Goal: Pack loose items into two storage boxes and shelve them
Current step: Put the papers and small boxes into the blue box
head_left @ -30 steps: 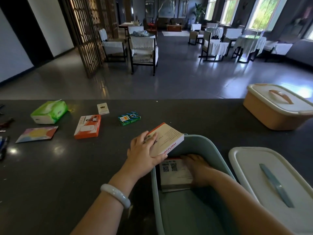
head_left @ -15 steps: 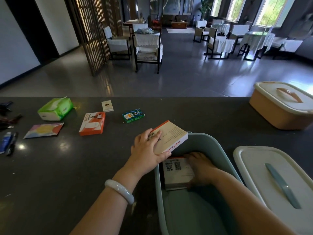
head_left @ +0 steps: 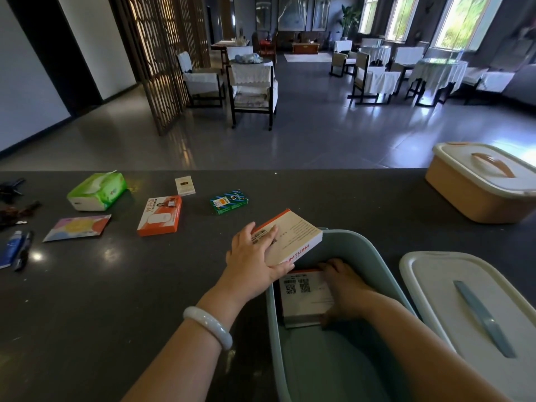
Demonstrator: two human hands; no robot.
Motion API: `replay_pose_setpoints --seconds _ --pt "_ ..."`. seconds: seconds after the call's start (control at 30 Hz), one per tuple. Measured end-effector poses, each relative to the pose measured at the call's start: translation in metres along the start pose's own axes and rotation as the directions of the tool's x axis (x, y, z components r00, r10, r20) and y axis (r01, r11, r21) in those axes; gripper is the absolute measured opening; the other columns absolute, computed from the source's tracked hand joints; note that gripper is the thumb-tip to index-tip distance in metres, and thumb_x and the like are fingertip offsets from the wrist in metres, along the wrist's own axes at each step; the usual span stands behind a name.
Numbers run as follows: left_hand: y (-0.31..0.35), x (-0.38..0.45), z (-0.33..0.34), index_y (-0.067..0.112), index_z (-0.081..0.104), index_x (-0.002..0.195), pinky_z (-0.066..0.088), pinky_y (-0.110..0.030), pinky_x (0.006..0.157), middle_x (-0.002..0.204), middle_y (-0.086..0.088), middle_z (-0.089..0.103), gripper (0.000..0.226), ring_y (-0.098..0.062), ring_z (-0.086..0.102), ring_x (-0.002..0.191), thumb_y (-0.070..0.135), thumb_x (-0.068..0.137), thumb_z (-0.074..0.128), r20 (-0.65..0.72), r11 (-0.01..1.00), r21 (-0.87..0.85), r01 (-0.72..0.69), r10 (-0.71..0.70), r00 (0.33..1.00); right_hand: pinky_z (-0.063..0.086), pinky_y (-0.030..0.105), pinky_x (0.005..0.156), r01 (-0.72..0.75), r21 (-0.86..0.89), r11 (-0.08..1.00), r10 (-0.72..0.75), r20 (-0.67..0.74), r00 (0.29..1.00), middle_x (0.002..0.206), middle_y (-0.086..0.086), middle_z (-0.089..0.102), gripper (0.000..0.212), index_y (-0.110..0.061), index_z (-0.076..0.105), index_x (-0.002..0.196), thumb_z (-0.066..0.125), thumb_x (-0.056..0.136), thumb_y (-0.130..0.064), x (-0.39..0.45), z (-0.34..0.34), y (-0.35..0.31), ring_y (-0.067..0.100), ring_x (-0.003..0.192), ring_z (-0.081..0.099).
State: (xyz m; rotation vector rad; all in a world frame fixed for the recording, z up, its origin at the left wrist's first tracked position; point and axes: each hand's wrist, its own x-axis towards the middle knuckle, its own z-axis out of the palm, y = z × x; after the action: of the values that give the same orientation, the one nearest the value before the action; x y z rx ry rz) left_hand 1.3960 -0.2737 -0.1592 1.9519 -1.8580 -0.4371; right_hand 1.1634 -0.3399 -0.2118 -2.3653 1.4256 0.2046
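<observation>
An open grey-green storage box stands on the dark counter in front of me. My left hand holds a white and red carton tilted over the box's near-left rim, thumb under it. Inside the box, my right hand grips a second white carton with QR codes that lies flat on the bottom. The box's white lid lies to the right. A closed orange storage box sits at the far right.
On the counter to the left lie an orange WiFi carton, a small green box, a white card, a green tissue pack, a colourful card and pens. Beyond the counter are floor, chairs and tables.
Both hands and both cartons stay almost where they were. The view has shifted slightly as my head moved.
</observation>
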Motion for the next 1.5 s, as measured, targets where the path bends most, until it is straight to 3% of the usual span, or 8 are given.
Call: replay_pose_setpoints --seconds 0.17,0.27,0.43,0.67,0.83,1.07,1.37,1.5 --pt "0.002 -0.002 -0.001 0.042 0.016 0.150 0.032 -0.038 0.105 0.131 0.008 0.014 0.087 -0.019 0.019 0.125 0.070 0.078 0.057 -0.055 1.000 0.005 -0.019 0.019 0.998 0.016 0.040 0.118 -0.025 0.010 1.000 0.024 0.010 1.000 0.154 -0.007 0.004 0.133 -0.027 0.004 0.152 0.081 0.050 -0.061 -0.009 -0.009 -0.004 0.020 0.143 0.010" --pt "0.003 -0.003 -0.005 0.040 0.020 0.150 0.031 -0.037 0.104 0.132 0.006 0.017 0.086 -0.018 0.022 0.125 0.070 0.078 0.058 -0.071 0.999 0.011 -0.036 0.037 0.997 0.025 0.035 0.114 0.026 0.071 0.997 -0.013 -0.184 0.983 0.154 -0.006 0.016 0.095 -0.024 0.024 0.150 0.074 0.073 -0.047 -0.024 -0.032 -0.005 0.015 0.142 0.021" --pt "0.013 -0.008 -0.013 0.043 0.027 0.146 0.018 -0.041 0.108 0.140 0.007 0.021 0.083 -0.016 0.018 0.130 0.078 0.074 0.049 -0.167 0.982 0.074 -0.173 0.183 0.969 0.036 0.027 0.099 0.105 0.137 0.985 0.018 -0.684 0.729 0.136 -0.002 0.045 0.055 -0.019 0.046 0.138 0.065 0.087 -0.017 -0.052 -0.073 0.013 0.015 0.127 0.041" --pt "0.046 -0.006 0.012 0.040 0.020 0.148 0.013 -0.041 0.111 0.145 0.012 0.015 0.088 -0.015 0.008 0.133 0.071 0.074 0.055 0.087 0.908 0.190 -0.374 0.364 0.927 0.047 0.038 0.097 -0.062 0.435 0.898 0.185 -0.248 0.951 0.144 0.002 0.040 0.068 -0.037 0.018 0.150 0.056 0.094 -0.028 -0.054 -0.059 0.033 0.021 0.126 0.047" --pt "0.052 0.000 0.027 0.045 0.017 0.143 0.030 -0.044 0.109 0.139 0.007 0.027 0.092 -0.017 0.022 0.129 0.060 0.071 0.071 0.152 0.952 0.108 -0.288 0.270 0.951 0.044 0.011 0.064 -0.095 0.541 0.836 0.240 -0.204 0.949 0.121 -0.004 0.056 0.061 -0.047 0.017 0.146 0.051 0.097 -0.036 -0.049 -0.055 0.035 -0.006 0.082 0.052" --pt "0.058 0.012 0.027 0.026 0.012 0.151 0.027 -0.044 0.113 0.149 -0.004 0.022 0.104 -0.024 0.023 0.137 0.050 0.072 0.076 0.299 0.905 0.295 -0.305 0.216 0.929 0.036 0.011 0.052 -0.121 0.563 0.817 0.286 -0.214 0.934 0.096 -0.013 0.051 0.055 -0.051 0.018 0.145 0.045 0.098 -0.042 -0.046 -0.049 0.035 -0.008 0.072 0.049" --pt "0.066 0.013 0.027 0.017 0.015 0.150 0.041 -0.046 0.102 0.145 -0.009 0.033 0.105 -0.028 0.041 0.128 0.058 0.073 0.073 0.467 0.811 0.465 -0.355 0.116 0.877 0.034 0.005 0.054 -0.086 0.534 0.841 0.265 -0.268 0.926 0.128 0.001 0.059 0.055 -0.052 0.017 0.145 0.044 0.097 -0.047 -0.041 -0.044 0.043 -0.013 0.068 0.040" --pt "0.066 0.013 0.031 0.018 0.020 0.147 0.045 -0.046 0.097 0.142 -0.008 0.039 0.081 -0.028 0.049 0.121 0.044 0.086 0.067 0.450 0.803 0.481 -0.351 0.118 0.885 0.037 0.007 0.053 -0.077 0.552 0.830 0.244 -0.236 0.940 0.127 0.000 0.059 0.057 -0.051 0.015 0.145 0.045 0.097 -0.045 -0.040 -0.044 0.045 -0.012 0.069 0.044"
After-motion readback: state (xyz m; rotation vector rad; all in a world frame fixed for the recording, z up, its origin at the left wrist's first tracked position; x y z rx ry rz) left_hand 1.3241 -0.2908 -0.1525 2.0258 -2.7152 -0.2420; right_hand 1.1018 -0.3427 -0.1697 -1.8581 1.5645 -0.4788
